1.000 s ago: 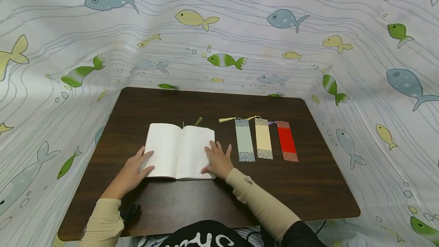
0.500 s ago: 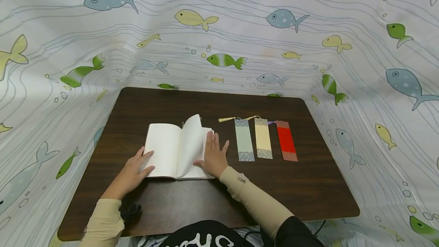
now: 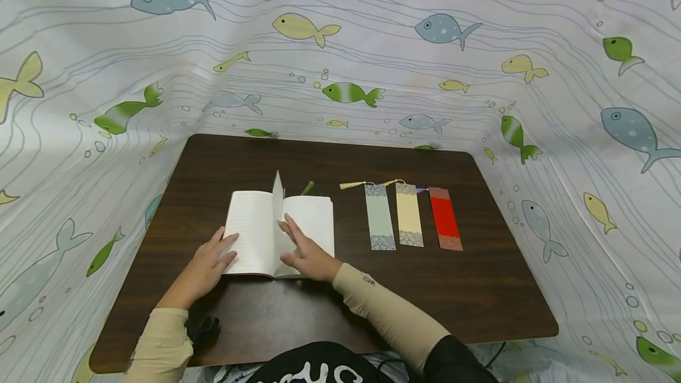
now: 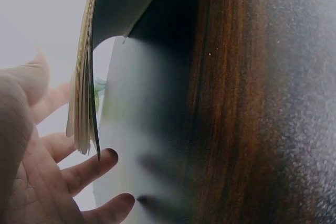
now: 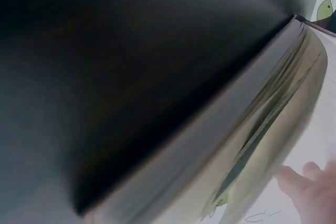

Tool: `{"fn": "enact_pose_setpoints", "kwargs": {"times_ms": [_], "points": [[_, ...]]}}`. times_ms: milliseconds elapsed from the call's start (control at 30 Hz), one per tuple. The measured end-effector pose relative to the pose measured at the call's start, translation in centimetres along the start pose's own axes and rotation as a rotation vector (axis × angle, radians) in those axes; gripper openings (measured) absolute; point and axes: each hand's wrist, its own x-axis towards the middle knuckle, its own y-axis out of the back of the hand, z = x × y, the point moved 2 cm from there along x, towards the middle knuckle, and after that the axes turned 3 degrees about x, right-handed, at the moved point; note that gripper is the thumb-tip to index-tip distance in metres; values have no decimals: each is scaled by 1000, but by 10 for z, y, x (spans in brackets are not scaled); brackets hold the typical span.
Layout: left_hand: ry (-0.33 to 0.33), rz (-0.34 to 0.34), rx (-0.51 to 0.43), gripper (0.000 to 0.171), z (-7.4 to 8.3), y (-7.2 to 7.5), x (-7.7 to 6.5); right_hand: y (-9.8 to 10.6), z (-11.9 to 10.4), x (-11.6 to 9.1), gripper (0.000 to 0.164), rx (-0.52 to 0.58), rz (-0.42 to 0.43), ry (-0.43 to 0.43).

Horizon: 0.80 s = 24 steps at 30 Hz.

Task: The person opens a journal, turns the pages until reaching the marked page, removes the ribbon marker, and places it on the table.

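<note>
An open notebook [image 3: 250, 235] lies on the table, its left page faintly ruled. My left hand [image 3: 204, 262] rests along the notebook's left edge with fingers spread; in the left wrist view its fingertips [image 4: 107, 156] reach past the page edges toward the dark table. My right hand [image 3: 308, 253] is over the right side near the spine, its fairly straight fingers against a lifted page [image 3: 278, 194] that stands almost upright. In the right wrist view the fingers [image 5: 294, 182] show beside the curved pages. A green tassel [image 3: 307, 188] pokes out beyond the notebook's top edge.
To the right lie a pale green bookmark [image 3: 380, 217], a cream bookmark [image 3: 408, 214] and a red bookmark [image 3: 446, 218], with tassels at the top. A black object [image 3: 202, 330] is by the left wrist. A fish-print curtain [image 3: 340, 34] surrounds the dark wooden table [image 3: 457, 300].
My right hand has moved left from the notebook's right edge, swinging a page up from the right side to nearly upright at the spine. The left hand has stayed in place.
</note>
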Motion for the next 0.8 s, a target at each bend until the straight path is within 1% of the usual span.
{"fn": "enact_pose_setpoints", "kwargs": {"times_ms": [67,133,233,300,367,400,433,500,633,733,800], "points": [[-16,29,-30,55,2,1,0,-5,-1,1,82,-116,-91,23],[-40,75,-53,53,3,3,-2,-10,0,3,75,-255,-169,11],[-80,142,-111,56,4,6,-3,-16,1,4,67,-398,-257,-28],[-90,158,-158,60,3,8,-3,-17,1,4,64,-452,-295,-53],[-92,157,-208,60,3,9,-4,-17,-1,4,64,-468,-312,-57],[-83,154,-217,60,2,9,-3,-17,-1,4,64,-469,-317,-58],[-77,150,-213,61,2,9,-3,-17,-1,4,65,-477,-322,-54],[-63,136,-170,64,1,8,-1,-17,0,4,65,-482,-325,-41],[-37,82,-31,65,-1,5,2,-16,3,4,65,-512,-330,-30],[-31,54,15,60,-2,3,2,-13,6,1,64,-532,-322,-68],[-33,54,28,58,-4,2,1,-8,10,-2,64,-579,-316,-106]]}}
